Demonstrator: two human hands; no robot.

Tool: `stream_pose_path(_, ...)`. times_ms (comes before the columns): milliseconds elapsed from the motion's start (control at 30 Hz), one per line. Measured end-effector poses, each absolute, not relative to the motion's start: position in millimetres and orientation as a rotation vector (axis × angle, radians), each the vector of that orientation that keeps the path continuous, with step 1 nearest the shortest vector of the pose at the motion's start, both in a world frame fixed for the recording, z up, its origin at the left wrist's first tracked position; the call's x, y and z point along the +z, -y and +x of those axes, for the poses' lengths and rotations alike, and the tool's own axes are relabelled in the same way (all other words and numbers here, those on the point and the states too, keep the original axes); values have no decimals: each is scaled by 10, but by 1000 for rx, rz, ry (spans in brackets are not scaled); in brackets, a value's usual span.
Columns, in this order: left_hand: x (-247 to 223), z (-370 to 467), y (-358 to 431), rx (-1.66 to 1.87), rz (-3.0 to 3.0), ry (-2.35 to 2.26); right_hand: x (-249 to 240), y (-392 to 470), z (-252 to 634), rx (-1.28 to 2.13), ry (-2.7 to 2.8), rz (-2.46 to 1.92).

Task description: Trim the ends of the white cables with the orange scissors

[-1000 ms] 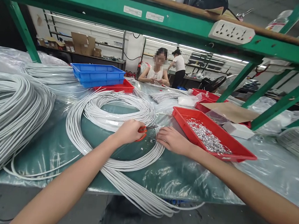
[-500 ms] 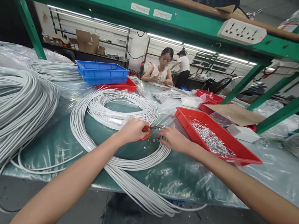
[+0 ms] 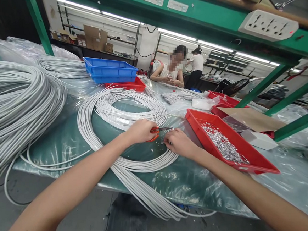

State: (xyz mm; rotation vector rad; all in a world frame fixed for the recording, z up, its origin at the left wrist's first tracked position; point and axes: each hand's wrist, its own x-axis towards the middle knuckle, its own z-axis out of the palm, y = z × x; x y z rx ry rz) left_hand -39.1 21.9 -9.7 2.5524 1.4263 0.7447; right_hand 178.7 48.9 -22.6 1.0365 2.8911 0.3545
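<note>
My left hand (image 3: 141,130) is closed around orange-handled scissors (image 3: 154,132), whose dark blades point right toward my other hand. The fingers of my right hand (image 3: 180,142) are curled over the end of a bundle of white cables (image 3: 163,162); the exact grip is partly hidden. These cables loop round on the table and cross below my left forearm, with their loose ends hanging past the front edge. Small shiny bits (image 3: 157,147) lie on the green table surface between my hands. Another coil of white cable (image 3: 126,122) lies just behind them.
On the right stands a red tray (image 3: 256,169) with many small silver metal pieces. A large cable pile (image 3: 21,108) fills the left side. Behind are a blue bin (image 3: 111,71) and a seated person (image 3: 170,72). A green shelf beam (image 3: 120,2) with a power strip (image 3: 269,25) spans above.
The whole view has shifted slightly, so things appear a little more to the right. My right-hand fingers have curled in more by the cable ends. The scissors stay in my left hand.
</note>
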Motion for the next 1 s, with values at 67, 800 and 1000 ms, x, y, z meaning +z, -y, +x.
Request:
stream_pose_path(67,-93,-393,-215,740,2556,-1425,-234,-518,1797,292,-2912,1045)
stream_pose_path(800,-119,-398,-213,745,2570,-1417,-253,-534,1813,-75,-3069,1046)
stream_pose_path(1000,-109,-395,-206,731,2573,-1417,-337,-567,1800,93,-3014,1138)
